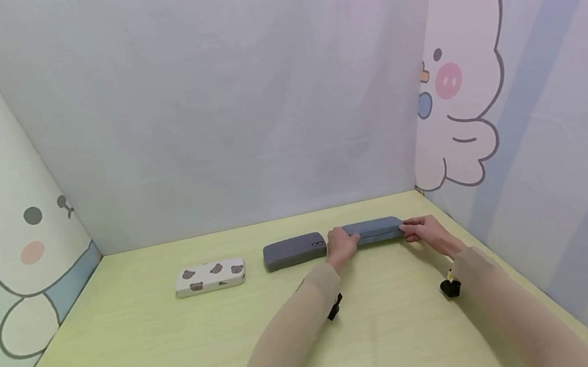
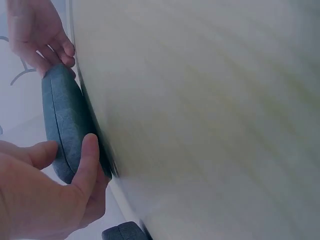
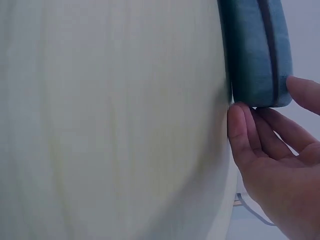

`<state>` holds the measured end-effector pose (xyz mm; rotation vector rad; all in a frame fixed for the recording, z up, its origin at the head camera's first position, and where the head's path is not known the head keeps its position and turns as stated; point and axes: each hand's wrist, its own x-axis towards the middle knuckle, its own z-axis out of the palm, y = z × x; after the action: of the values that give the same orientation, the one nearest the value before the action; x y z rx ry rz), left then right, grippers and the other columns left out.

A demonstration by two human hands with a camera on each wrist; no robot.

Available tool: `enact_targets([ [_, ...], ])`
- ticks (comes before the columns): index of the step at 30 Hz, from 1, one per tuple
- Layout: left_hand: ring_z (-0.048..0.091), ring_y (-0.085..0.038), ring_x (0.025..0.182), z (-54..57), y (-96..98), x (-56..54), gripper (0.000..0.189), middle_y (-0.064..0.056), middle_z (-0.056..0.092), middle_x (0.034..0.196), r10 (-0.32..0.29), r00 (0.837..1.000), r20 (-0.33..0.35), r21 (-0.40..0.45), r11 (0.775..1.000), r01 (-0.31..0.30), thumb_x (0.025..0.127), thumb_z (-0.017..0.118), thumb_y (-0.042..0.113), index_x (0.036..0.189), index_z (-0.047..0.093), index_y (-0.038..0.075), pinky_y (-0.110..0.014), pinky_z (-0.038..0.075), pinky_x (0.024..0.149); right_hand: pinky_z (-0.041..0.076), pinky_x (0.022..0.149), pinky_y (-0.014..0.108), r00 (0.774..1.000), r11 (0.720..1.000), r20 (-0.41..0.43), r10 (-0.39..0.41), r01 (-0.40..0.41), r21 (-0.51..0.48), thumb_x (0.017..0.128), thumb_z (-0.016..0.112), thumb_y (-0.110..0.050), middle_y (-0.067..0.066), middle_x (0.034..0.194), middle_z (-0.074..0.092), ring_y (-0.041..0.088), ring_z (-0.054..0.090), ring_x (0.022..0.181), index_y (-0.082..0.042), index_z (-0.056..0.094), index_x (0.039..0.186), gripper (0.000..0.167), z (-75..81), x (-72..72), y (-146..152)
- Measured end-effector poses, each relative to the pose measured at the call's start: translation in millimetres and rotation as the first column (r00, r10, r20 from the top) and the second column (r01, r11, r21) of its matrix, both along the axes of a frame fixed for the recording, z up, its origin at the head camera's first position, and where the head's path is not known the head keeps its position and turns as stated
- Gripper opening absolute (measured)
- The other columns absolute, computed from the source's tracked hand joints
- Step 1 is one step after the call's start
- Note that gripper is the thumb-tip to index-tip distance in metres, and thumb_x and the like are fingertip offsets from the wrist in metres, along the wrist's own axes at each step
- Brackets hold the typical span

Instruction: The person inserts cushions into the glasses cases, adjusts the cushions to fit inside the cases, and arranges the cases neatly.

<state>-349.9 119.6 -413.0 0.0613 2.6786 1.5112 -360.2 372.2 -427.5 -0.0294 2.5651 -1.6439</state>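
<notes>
A blue glasses case (image 1: pixel 376 228) lies on the table at the back right, its long seam facing the front. My left hand (image 1: pixel 341 247) grips its left end; in the left wrist view the thumb and fingers of the left hand (image 2: pixel 50 195) lie on both sides of the case (image 2: pixel 67 117). At the other end, my right hand (image 1: pixel 428 232) pinches the corner. Seen from the right wrist, the right hand (image 3: pixel 280 155) has its thumb on the case (image 3: pixel 255 55) beside a dark seam and its fingers at the end. What is inside the case is hidden.
Just left of my left hand lies a dark grey glasses case (image 1: pixel 294 252) with a small glasses print. Farther left is a white case (image 1: pixel 210 277) with brown bear heads. A light curtain (image 1: pixel 211 108) hangs behind the yellowish table (image 1: pixel 144 349); a printed wall (image 1: pixel 558 191) stands close on the right.
</notes>
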Motion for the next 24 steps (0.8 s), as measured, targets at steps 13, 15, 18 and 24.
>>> enact_targets([
  [13, 0.032, -0.014, 0.045, 1.7, 0.7, -3.5, 0.043, -0.001, 0.033, 0.055, 0.005, 1.000, 0.021, -0.023, 1.000, -0.004, 0.090, 0.066, 0.012, 0.058, 0.038, 0.013, -0.029, 0.030, 0.044, 0.050, 0.063, 0.021, 0.999, 0.994, -0.032, 0.024, -0.021, 0.104, 0.094, 0.062, -0.017, 0.010, 0.102, 0.070, 0.007, 0.057, 0.070, 0.016, 0.047, 0.132, 0.053, -5.3, -0.4, 2.9],
  [15, 0.032, -0.014, 0.045, 1.4, -0.3, -2.5, 0.040, -0.001, 0.034, 0.055, -0.002, 1.000, 0.019, -0.020, 1.000, 0.003, 0.090, 0.066, 0.011, 0.058, 0.040, 0.012, -0.028, 0.030, 0.044, 0.049, 0.061, 0.022, 0.999, 0.991, -0.040, 0.037, -0.032, 0.127, 0.094, 0.062, -0.019, 0.015, 0.109, 0.069, 0.006, 0.055, 0.069, 0.015, 0.046, 0.133, 0.054, -6.3, -0.6, 3.9],
  [18, 0.033, -0.014, 0.044, 0.9, -1.6, -1.5, 0.039, -0.001, 0.036, 0.052, -0.018, 1.000, 0.023, 0.001, 1.000, 0.018, 0.090, 0.064, 0.008, 0.057, 0.043, 0.011, -0.027, 0.031, 0.044, 0.049, 0.060, 0.022, 0.998, 0.988, -0.046, 0.042, -0.035, 0.147, 0.095, 0.062, -0.020, 0.026, 0.121, 0.063, 0.006, 0.055, 0.068, 0.014, 0.046, 0.134, 0.054, -6.4, -0.2, 4.7],
  [24, 0.041, -0.015, 0.048, 0.3, -3.4, -0.4, 0.026, -0.003, 0.045, 0.053, -0.035, 0.999, 0.036, 0.046, 0.998, 0.033, 0.088, 0.061, 0.002, 0.064, 0.053, 0.007, -0.027, 0.035, 0.048, 0.049, 0.062, 0.023, 0.998, 0.984, -0.031, 0.048, -0.042, 0.174, 0.095, 0.061, -0.020, 0.028, 0.127, 0.058, 0.008, 0.053, 0.067, 0.013, 0.046, 0.135, 0.055, -4.8, 0.2, 5.7],
])
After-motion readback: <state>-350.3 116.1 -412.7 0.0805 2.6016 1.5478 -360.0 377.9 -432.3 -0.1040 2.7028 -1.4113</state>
